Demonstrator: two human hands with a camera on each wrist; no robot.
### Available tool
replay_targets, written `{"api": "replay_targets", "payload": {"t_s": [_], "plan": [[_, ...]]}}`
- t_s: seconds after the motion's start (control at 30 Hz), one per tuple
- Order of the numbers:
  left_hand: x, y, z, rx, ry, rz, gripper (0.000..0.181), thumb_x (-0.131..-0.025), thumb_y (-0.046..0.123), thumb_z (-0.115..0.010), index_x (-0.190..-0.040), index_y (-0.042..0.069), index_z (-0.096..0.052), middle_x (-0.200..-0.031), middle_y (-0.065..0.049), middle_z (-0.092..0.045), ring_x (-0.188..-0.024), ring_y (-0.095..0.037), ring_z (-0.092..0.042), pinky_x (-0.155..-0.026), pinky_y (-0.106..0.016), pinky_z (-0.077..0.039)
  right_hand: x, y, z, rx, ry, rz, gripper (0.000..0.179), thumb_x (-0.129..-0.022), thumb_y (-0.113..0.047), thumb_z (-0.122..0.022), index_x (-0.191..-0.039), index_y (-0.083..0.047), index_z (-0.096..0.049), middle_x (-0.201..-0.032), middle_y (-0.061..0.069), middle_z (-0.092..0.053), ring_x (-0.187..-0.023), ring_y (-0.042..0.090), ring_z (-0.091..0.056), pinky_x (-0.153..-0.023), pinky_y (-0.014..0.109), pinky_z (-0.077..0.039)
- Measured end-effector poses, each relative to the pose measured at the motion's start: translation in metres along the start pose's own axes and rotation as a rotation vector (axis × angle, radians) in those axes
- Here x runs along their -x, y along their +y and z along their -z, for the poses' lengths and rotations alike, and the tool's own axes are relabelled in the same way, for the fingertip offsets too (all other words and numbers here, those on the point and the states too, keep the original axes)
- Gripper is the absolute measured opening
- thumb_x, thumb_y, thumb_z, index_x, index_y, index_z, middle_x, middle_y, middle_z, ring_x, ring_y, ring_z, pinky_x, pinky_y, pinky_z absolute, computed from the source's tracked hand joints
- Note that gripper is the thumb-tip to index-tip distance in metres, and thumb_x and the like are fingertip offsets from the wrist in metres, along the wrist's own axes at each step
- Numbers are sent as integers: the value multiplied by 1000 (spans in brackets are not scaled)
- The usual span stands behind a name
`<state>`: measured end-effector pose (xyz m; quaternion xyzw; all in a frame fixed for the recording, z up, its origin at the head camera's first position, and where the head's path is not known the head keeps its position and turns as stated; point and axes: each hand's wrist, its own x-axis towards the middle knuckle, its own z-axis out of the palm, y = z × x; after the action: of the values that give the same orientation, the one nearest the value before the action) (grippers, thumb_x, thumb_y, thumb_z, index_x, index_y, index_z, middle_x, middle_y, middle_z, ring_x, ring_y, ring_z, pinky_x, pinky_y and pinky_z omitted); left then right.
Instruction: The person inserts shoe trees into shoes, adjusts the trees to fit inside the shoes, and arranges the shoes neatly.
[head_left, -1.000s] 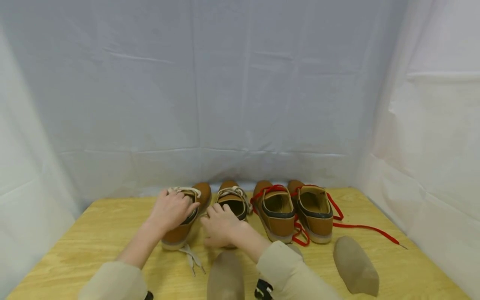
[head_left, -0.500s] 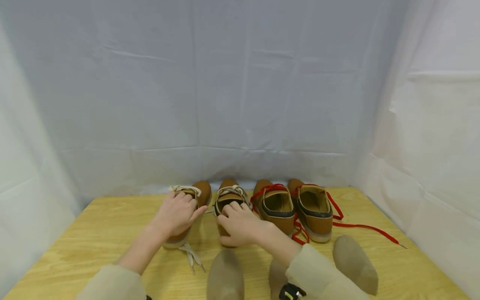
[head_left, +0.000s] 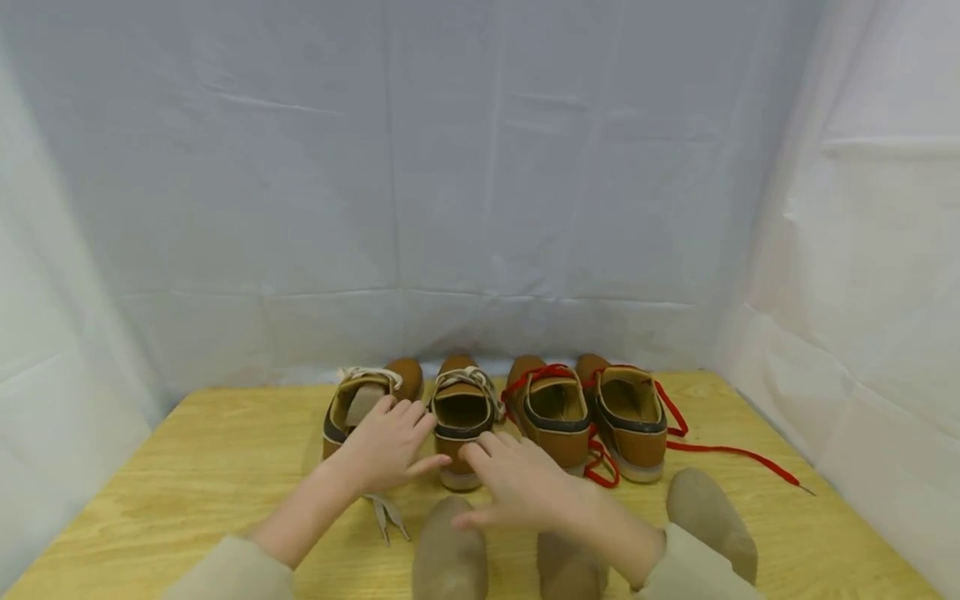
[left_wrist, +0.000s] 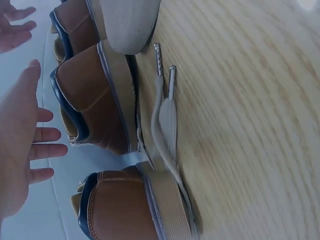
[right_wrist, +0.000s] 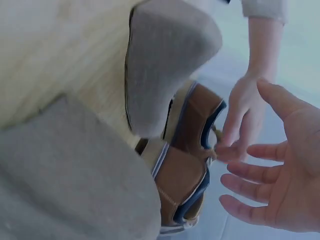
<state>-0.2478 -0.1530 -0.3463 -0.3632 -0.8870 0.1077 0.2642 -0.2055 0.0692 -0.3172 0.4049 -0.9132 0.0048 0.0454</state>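
My left hand [head_left: 386, 446] hovers with fingers spread at the right of the leftmost brown shoe [head_left: 406, 379], partly covering it. Inside that shoe's opening sits a grey, padded-looking piece [head_left: 363, 403]. Nearer the front, my right hand [head_left: 517, 483] is held over the table, fingers apart, holding nothing. Between and beyond the hands stands a second brown shoe [head_left: 462, 446] with pale laces and an open, dark interior. Below the hands lie two grey rounded shoe-insert-like forms, one on the left [head_left: 450, 550] and one [head_left: 572, 568] partly under my right forearm.
Two brown shoes with red laces, one [head_left: 564, 450] beside the other [head_left: 637, 454], stand farther right. A loose red lace [head_left: 738, 454] trails right. Another grey form [head_left: 708, 512] lies at the front right. Pale lace ends [left_wrist: 167, 115] lie on the wooden table [head_left: 247, 433]. Pale sheets surround it.
My left hand has lifted off the leftmost shoe and moved right, uncovering the grey piece inside. My right hand has shifted right and nearer, away from the second shoe's opening.
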Motion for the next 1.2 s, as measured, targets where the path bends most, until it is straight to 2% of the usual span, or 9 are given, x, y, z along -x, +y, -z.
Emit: {"api": "replay_targets", "payload": {"t_s": [0.17, 0.3, 0.47, 0.63, 0.77, 0.87, 1.0, 1.07, 1.2], "plan": [[-2, 6, -1, 6, -37, -10, 55, -89, 58, -45, -108, 7, -57, -94, -7, -52, -85, -24, -52, -78, -41, -39, 14, -13, -1, -63, 30, -6, 62, -78, -60, -61, -118, -13, -53, -99, -2, -52, -85, 12, -52, -66, 27, -45], [-6, 9, -4, 30, -14, -31, 55, -88, 56, -47, -111, 6, -56, -93, -7, -50, -83, -23, -51, -77, -40, -39, 23, -24, -10, -106, 55, -18, 61, -80, -55, -63, -119, -10, -53, -106, 2, -55, -96, 16, -54, -76, 29, -47], [-10, 11, -9, 57, -1, -29, 56, -88, 55, -49, -109, 4, -56, -94, -9, -50, -86, -25, -52, -79, -41, -40, 29, -32, -17, -137, 9, -10, 64, -81, -56, -61, -122, -7, -51, -114, 4, -52, -107, 18, -50, -86, 32, -44], [-10, 9, -12, 61, -23, -16, 55, -88, 54, -52, -110, 3, -56, -96, -9, -52, -90, -25, -53, -81, -42, -40, 31, -33, -29, -96, 23, -5, 67, -77, -59, -64, -120, -8, -51, -105, 2, -49, -98, 16, -48, -77, 30, -45], [-11, 10, -14, 55, -23, -40, 55, -88, 54, -51, -109, 4, -56, -97, -8, -54, -89, -25, -53, -81, -42, -40, 36, -34, -42, -40, 39, 12, 67, -74, -59, -66, -116, -9, -50, -99, 2, -44, -91, 15, -45, -63, 27, -42], [-11, 11, -13, 52, -17, -52, 55, -88, 55, -51, -109, 4, -57, -97, -8, -55, -89, -25, -54, -81, -42, -41, 38, -38, -52, 3, 83, 42, 45, -83, -44, -63, -111, -10, -50, -97, 3, -43, -86, 15, -44, -53, 23, -36], [-13, 11, -13, 44, 3, -59, 54, -86, 54, -54, -109, 4, -58, -97, -8, -56, -89, -25, -55, -80, -42, -41, 39, -45, -62, 87, 203, 68, 22, -91, -27, -53, -105, -10, -49, -92, 4, -42, -77, 14, -43, -47, 21, -30], [-14, 10, -12, 41, 8, -64, 54, -86, 54, -55, -107, 5, -58, -96, -7, -56, -88, -24, -55, -79, -41, -42, 40, -47, -65, 122, 239, 60, 26, -92, -34, -50, -103, -10, -49, -90, 3, -42, -74, 14, -43, -46, 21, -29], [-14, 10, -11, 38, 9, -67, 52, -85, 53, -56, -106, 5, -58, -94, -7, -56, -86, -24, -55, -78, -41, -42, 42, -50, -68, 141, 249, 54, 43, -91, -52, -44, -102, -11, -48, -89, 3, -41, -70, 14, -42, -45, 22, -28]]}}
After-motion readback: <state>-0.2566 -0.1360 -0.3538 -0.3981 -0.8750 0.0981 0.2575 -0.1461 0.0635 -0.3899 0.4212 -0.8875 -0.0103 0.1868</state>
